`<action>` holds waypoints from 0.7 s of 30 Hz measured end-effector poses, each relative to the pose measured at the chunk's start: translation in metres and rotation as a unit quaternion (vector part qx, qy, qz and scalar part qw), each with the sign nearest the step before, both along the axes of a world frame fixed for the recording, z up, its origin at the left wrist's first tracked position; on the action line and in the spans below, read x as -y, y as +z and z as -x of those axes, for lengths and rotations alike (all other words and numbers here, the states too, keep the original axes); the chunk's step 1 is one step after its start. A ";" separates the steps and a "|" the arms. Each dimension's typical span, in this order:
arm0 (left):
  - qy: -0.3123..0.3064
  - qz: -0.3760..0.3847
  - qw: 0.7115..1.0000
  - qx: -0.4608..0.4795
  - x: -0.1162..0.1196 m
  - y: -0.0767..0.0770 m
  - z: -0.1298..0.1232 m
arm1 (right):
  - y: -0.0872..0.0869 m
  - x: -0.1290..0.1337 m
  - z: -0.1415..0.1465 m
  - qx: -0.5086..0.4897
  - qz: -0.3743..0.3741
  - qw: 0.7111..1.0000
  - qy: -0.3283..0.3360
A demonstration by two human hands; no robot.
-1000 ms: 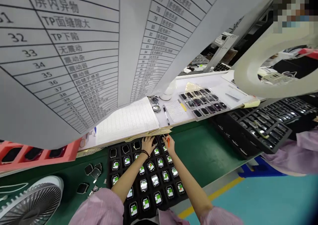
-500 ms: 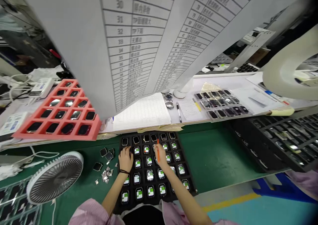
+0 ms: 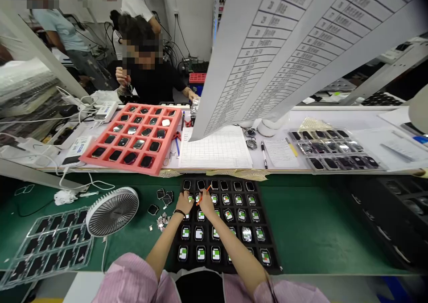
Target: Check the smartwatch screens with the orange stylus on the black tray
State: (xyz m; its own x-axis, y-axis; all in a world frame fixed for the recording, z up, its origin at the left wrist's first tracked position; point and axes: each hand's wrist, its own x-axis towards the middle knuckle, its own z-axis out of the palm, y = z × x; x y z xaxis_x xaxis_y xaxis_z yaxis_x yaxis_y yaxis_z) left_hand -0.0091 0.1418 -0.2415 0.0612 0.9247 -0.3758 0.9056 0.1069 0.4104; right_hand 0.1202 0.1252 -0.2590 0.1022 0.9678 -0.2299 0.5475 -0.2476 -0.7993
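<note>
A black foam tray point(image 3: 274, 249) in front of me holds rows of square smartwatches, many with green-and-white screens lit; the top row's screens are dark. At the tray's left side, my left hand point(image 3: 182, 203) has its thumb and fingers curled around the edges of a lit smartwatch point(image 3: 190, 198). Close by, my right hand point(image 3: 207, 205) pinches a thin orange stick-like tool point(image 3: 209, 188), which slants down over a smartwatch in the second row. That watch is partly covered by my fingers, so contact with the tool's tip is unclear.
A white fan point(image 3: 113, 211), loose dark watch pieces point(image 3: 166, 198) and clear trays point(image 3: 55, 238) lie left. A pink foam tray point(image 3: 157, 158) and paper sheets point(image 3: 214, 149) occupy the shelf. Hanging printed sheets point(image 3: 247, 71) block part of the view. Across the shelf sits a person point(image 3: 160, 84).
My view has swung left, bringing people across the shelf into sight. My right hand has moved left across the tray with the orange tool, closer to my left hand, whose fingers have curled around a smartwatch.
</note>
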 end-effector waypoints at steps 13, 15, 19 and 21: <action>-0.050 0.115 0.973 0.193 -0.017 0.008 0.029 | 0.021 0.011 0.001 -0.197 0.004 0.980 -0.029; -0.043 0.102 0.967 0.231 -0.015 0.017 0.030 | 0.035 0.014 -0.003 -0.252 -0.012 0.967 -0.042; -0.021 0.046 0.943 0.330 0.002 0.048 0.031 | 0.077 0.028 -0.017 -0.345 -0.047 0.935 -0.064; -0.011 0.016 0.926 0.377 0.014 0.068 0.028 | 0.103 0.039 -0.026 -0.376 -0.061 0.922 -0.069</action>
State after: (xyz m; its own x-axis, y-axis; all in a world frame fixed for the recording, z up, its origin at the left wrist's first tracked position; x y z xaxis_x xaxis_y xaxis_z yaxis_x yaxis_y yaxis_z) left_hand -0.0372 0.1277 -0.1736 0.3357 0.9095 -0.2453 0.3643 0.1148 0.9242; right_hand 0.1459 0.0863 -0.1562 0.0827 0.9807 -0.1771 -0.2033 -0.1574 -0.9664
